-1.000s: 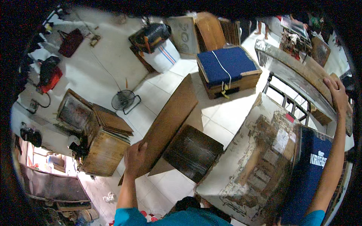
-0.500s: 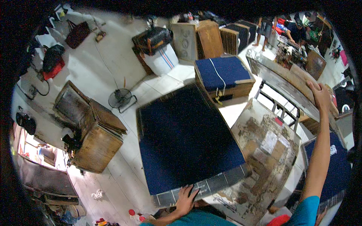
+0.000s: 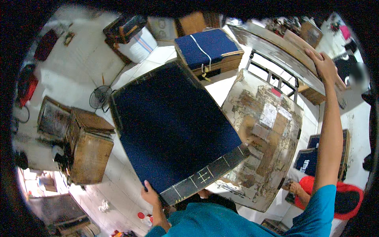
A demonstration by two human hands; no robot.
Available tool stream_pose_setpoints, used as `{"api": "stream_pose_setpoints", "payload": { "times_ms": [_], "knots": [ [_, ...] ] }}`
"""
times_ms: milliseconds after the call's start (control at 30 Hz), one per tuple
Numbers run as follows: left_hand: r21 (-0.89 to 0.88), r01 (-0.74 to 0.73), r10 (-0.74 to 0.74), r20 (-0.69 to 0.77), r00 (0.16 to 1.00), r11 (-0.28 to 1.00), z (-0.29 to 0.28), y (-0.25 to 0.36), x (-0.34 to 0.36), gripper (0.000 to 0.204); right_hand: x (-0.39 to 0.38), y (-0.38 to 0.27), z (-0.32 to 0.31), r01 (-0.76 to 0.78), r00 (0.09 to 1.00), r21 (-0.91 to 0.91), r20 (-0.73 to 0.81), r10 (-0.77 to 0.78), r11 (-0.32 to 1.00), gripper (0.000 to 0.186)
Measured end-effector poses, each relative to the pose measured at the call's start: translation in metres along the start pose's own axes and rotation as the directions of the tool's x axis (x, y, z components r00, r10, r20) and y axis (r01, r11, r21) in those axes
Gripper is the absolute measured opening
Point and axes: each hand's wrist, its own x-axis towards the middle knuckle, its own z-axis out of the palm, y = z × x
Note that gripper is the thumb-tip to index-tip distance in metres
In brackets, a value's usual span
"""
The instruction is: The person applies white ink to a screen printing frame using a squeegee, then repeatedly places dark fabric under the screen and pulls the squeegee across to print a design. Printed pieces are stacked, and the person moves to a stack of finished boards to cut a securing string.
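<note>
A large board covered in dark blue cloth (image 3: 173, 122), with a black strip marked in white lines (image 3: 203, 175) along its near edge, lies tilted in front of me. My left hand (image 3: 152, 196) is at its near left corner, thumb up along the side edge, the other fingers mostly hidden against or under the board. My right arm reaches far out to the right. There my right hand (image 3: 325, 68) has its fingers closed over the upper edge of a long wooden frame (image 3: 296, 47), which stands beyond a worn, paint-stained table (image 3: 260, 146).
A box stack topped with blue cloth (image 3: 207, 45) stands behind the board. Wooden panels (image 3: 92, 146) and a fan (image 3: 100, 96) are to the left. At the right, close to my elbow, is another person in red (image 3: 331, 197). Black metal bars (image 3: 272, 75) edge the table.
My left hand has moved from the top of the marked strip to the board's left corner. The view has shifted, and a person in red shows more fully at right. My right hand stays on the frame.
</note>
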Motion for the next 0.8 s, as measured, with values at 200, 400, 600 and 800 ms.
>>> {"api": "stream_pose_setpoints", "payload": {
  "times_ms": [200,400,600,800],
  "knots": [
    [0.069,-0.167,0.164,0.04,0.986,0.984,-0.095,0.066,0.068,0.062,-0.002,0.006,0.006,0.051,0.999,0.029,-0.018,-0.051,0.998,0.084],
    [-0.058,-0.387,0.386,0.293,0.875,0.92,-0.036,0.102,0.091,0.053,-0.01,0.004,0.007,-0.035,0.994,0.072,-0.097,0.042,0.997,0.09],
    [-0.241,-0.581,0.628,0.347,0.697,0.778,0.085,0.122,-0.013,0.053,-0.027,-0.011,-0.008,-0.057,0.997,0.07,-0.054,0.06,0.996,0.089],
    [-0.337,-0.557,0.632,0.584,0.509,0.759,0.11,0.14,-0.062,0.052,-0.017,-0.006,-0.009,-0.057,0.997,0.071,-0.051,0.061,0.996,0.091]
  ]
}}
